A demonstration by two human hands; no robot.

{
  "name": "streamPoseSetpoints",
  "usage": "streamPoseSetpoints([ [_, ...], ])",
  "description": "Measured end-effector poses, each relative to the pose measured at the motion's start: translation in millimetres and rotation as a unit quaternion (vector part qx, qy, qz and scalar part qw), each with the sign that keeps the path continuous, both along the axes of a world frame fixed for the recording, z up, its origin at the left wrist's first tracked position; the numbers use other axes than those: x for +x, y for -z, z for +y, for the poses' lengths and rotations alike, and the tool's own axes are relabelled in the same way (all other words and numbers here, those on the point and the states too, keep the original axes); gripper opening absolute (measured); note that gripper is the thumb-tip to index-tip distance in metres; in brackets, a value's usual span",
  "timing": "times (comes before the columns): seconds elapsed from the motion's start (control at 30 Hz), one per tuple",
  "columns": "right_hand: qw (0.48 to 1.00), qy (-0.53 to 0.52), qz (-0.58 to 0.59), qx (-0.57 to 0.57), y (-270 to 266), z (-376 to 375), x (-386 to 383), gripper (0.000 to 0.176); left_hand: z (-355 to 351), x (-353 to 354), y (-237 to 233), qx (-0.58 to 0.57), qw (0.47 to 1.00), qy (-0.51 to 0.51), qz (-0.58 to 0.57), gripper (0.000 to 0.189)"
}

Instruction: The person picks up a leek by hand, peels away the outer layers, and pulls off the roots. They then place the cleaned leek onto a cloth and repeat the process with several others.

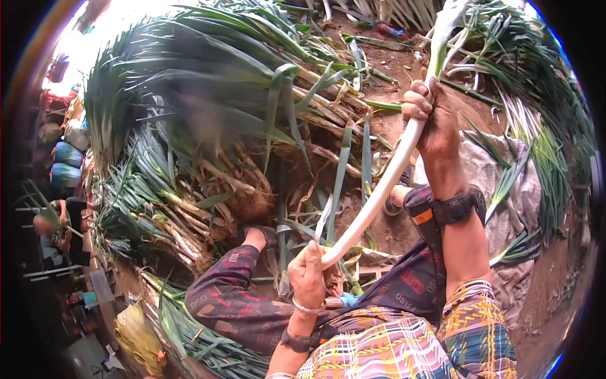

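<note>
A long leek (pixel 377 197) with a bare white stalk slants across my lap. My right hand (pixel 432 120) is wrapped round its upper stalk, just below where the green leaves (pixel 437 54) begin. At the lower end my left hand (pixel 307 276) is closed, fingertips pinching at the stalk's base. A thin, pale, pointed strip (pixel 324 218) rises from the left fingers; I cannot tell whether it is peel or a blade. Below the left hand, a short wooden piece with a blue wrap (pixel 347 299) lies near my lap.
Large heaps of unpeeled leeks with roots (pixel 249 196) cover the ground to the left. More leeks with white stalks (pixel 521 117) lie at the right, beside a pale sack (pixel 514 183). A yellow bag (pixel 137 338) sits at lower left. Another person (pixel 66 224) is at the far left.
</note>
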State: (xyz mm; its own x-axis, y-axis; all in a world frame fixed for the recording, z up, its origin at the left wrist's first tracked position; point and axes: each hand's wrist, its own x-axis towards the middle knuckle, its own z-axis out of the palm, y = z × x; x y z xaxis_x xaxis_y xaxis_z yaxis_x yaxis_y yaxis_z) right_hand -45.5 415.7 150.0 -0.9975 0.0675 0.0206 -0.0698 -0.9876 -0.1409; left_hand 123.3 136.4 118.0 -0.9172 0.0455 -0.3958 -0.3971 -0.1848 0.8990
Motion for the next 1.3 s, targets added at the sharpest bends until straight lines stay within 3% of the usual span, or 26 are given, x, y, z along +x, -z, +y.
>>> streamPoseSetpoints([
  [0.07, 0.995, 0.054, -0.045, 0.073, -3, -9, 0, 0.011, -8, -1, 11, 0.042, 0.996, -0.009, -0.073, 0.041],
  [0.2, 0.972, 0.138, -0.082, 0.168, -11, -13, -2, 0.01, -14, 7, -4, 0.022, 0.999, 0.035, -0.015, 0.027],
  [0.3, 0.963, 0.161, -0.106, 0.19, -6, -14, -3, 0.011, -15, 2, -32, -0.057, 0.988, 0.146, 0.014, 0.024],
  [0.33, 0.96, 0.166, -0.12, 0.192, -5, -15, -4, 0.011, -18, 0, -23, -0.2, 0.944, 0.206, 0.162, 0.024],
  [0.43, 0.947, 0.19, -0.149, 0.212, -5, -15, -4, 0.012, -10, 1, -21, -0.139, 0.966, 0.183, 0.117, 0.026],
  [0.63, 0.916, 0.23, -0.199, 0.264, -5, -26, -1, 0.015, 21, -5, -26, -0.3, 0.911, 0.209, 0.193, 0.029],
  [0.7, 0.899, 0.238, -0.226, 0.291, -10, -32, 1, 0.028, 31, -10, -30, -0.359, 0.876, 0.22, 0.237, 0.028],
  [0.83, 0.894, 0.258, -0.186, 0.317, -24, -42, 9, 0.057, 39, -6, -23, -0.38, 0.867, 0.252, 0.202, 0.025],
  [0.9, 0.898, 0.262, -0.148, 0.321, -18, -40, 8, 0.059, 39, -6, -19, -0.393, 0.855, 0.268, 0.206, 0.023],
  [1.03, 0.879, 0.269, -0.19, 0.345, -30, -47, 12, 0.057, 42, -5, -12, -0.431, 0.827, 0.293, 0.211, 0.021],
  [1.07, 0.882, 0.217, -0.259, 0.329, -33, -48, 15, 0.058, 38, -4, -4, -0.501, 0.733, 0.35, 0.298, 0.02],
  [1.1, 0.879, 0.219, -0.258, 0.337, -21, -46, 13, 0.061, 39, -4, -8, -0.494, 0.739, 0.342, 0.304, 0.022],
  [1.17, 0.873, 0.221, -0.258, 0.35, -35, -47, 18, 0.061, 35, -3, 1, -0.391, 0.849, 0.287, 0.213, 0.014],
  [1.2, 0.87, 0.222, -0.258, 0.356, -42, -48, 20, 0.061, 34, -6, -3, -0.338, 0.871, 0.278, 0.225, 0.017],
  [1.27, 0.871, 0.266, -0.224, 0.347, -36, -48, 14, 0.06, 30, -8, -3, -0.311, 0.905, 0.266, 0.121, 0.014],
  [1.3, 0.886, 0.258, -0.214, 0.322, -36, -46, 14, 0.061, 24, -7, 5, -0.314, 0.901, 0.278, 0.113, 0.022],
])
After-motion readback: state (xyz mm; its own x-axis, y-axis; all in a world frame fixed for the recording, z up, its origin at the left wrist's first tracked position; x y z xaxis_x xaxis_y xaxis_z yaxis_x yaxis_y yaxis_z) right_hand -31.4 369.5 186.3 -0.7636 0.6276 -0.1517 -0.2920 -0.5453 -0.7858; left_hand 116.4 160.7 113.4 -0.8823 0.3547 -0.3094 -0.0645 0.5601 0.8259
